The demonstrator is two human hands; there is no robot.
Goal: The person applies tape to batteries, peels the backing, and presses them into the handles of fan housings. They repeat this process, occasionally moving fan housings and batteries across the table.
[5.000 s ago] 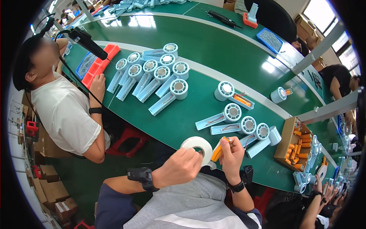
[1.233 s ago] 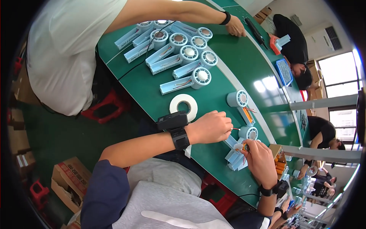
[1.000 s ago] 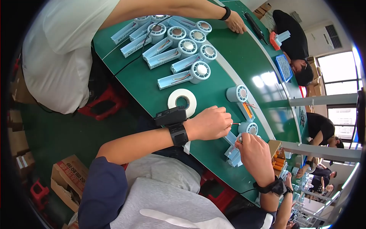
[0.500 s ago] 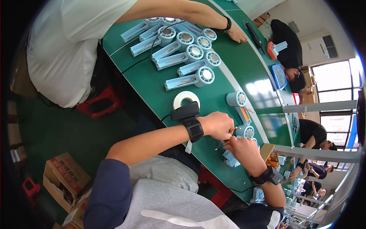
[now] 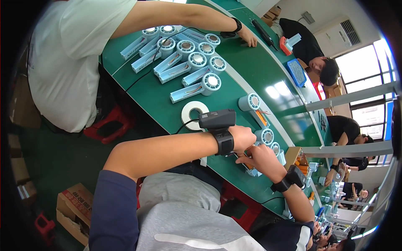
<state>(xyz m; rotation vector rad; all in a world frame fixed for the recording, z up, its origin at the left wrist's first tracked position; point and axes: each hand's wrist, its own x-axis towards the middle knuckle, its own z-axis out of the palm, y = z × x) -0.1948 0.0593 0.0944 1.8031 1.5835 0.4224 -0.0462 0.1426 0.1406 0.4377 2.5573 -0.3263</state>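
Note:
My left hand (image 5: 243, 139) and my right hand (image 5: 266, 162) meet over the near edge of the green table, fingers closed in towards each other. Below them lies a light-blue fan housing (image 5: 253, 172), mostly covered, with a bit of orange showing by the right fingertips. What each hand pinches is hidden behind the fingers. Just beyond sit two round fan heads, one (image 5: 265, 136) close to my right hand. Farther off is another fan (image 5: 250, 102), with an orange battery (image 5: 261, 118) and loose wires in its handle.
Several light-blue fans (image 5: 212, 81) lie in rows at the far left. A white tape roll (image 5: 186, 113) sits beside my left wrist. Right of my hands stands a cardboard box (image 5: 294, 152) with orange cylinders. A co-worker's arm (image 5: 180, 20) reaches across the table; other people work opposite.
My hands have come down closer to the fan housing; the orange piece and wires seen between them are now mostly hidden. The view has shifted slightly, and the co-worker's arm stays over the table.

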